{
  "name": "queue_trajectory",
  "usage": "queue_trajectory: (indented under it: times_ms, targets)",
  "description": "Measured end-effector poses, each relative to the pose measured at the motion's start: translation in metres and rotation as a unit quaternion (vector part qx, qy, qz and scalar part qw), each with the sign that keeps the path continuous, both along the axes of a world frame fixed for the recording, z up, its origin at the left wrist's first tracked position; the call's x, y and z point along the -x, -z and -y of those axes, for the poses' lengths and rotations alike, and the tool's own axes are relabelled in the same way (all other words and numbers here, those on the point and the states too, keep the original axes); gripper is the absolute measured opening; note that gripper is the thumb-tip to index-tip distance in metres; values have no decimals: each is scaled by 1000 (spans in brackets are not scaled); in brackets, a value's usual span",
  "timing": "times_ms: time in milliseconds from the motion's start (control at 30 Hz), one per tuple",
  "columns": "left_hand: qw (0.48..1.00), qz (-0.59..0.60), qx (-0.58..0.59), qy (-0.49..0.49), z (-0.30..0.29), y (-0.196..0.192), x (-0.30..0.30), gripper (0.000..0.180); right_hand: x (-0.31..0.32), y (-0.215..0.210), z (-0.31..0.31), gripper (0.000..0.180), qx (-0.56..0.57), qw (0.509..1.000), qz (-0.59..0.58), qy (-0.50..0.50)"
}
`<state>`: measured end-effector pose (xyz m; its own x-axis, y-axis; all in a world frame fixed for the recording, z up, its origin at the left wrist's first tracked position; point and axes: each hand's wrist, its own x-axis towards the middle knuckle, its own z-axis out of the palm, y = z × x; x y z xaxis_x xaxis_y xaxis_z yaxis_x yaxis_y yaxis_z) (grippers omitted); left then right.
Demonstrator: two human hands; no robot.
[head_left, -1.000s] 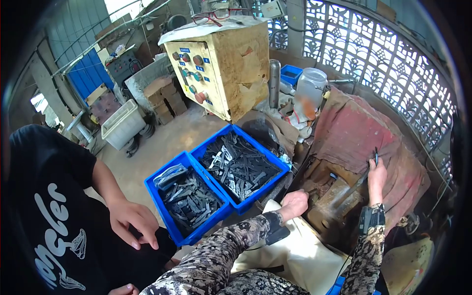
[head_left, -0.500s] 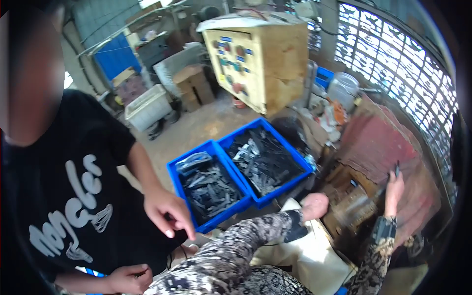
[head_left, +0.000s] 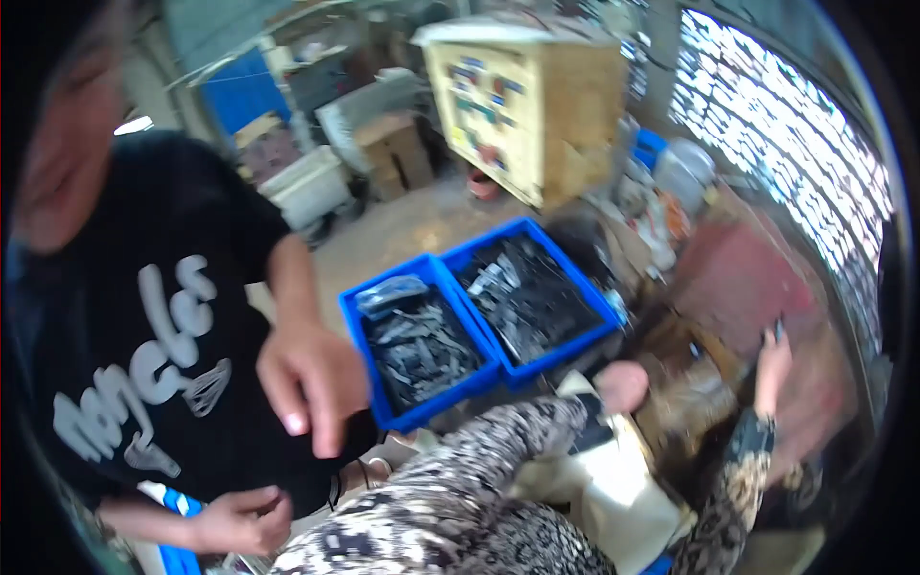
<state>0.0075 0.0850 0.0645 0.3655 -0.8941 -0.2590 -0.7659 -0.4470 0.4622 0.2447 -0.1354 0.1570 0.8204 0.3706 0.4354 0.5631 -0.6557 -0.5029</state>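
Observation:
My left arm, in a black-and-white patterned sleeve, reaches across to the brown, worn metal machine bed (head_left: 685, 398). My left hand (head_left: 621, 385) rests at the near left edge of that bed; its fingers are hidden. Over the reddish cloth-like cover (head_left: 743, 273) on the right, my right hand (head_left: 772, 369) is closed on a small dark piece (head_left: 778, 331), too blurred to name. Left of the machine stand two blue crates: the nearer crate (head_left: 407, 422) and the farther crate (head_left: 585, 337), both filled with dark and grey strip-like pieces (head_left: 422, 355).
On the left stands a person in a black shirt (head_left: 144, 316), one hand (head_left: 311, 383) pointing down near the crates, the other (head_left: 244, 519) lower. A cream control box (head_left: 517, 105) rises behind the crates. A clear plastic jar (head_left: 684, 168) stands at the back right.
The whole view has shifted and blurred, moving most of the scene rightward. The other person's pointing hand has moved slightly left and looks larger. My hands keep roughly their places at the machine.

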Motion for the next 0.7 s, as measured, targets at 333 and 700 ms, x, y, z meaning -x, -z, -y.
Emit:
queue_trajectory:
  times_ms: [333,700]
  targets:
    - [703,66,-46,-707,92,36,-20,11,-6,-10,16,38,89,988,-23,128]
    - [697,186,-52,-691,65,38,27,13,41,-26,-18,36,65,991,-49,103]
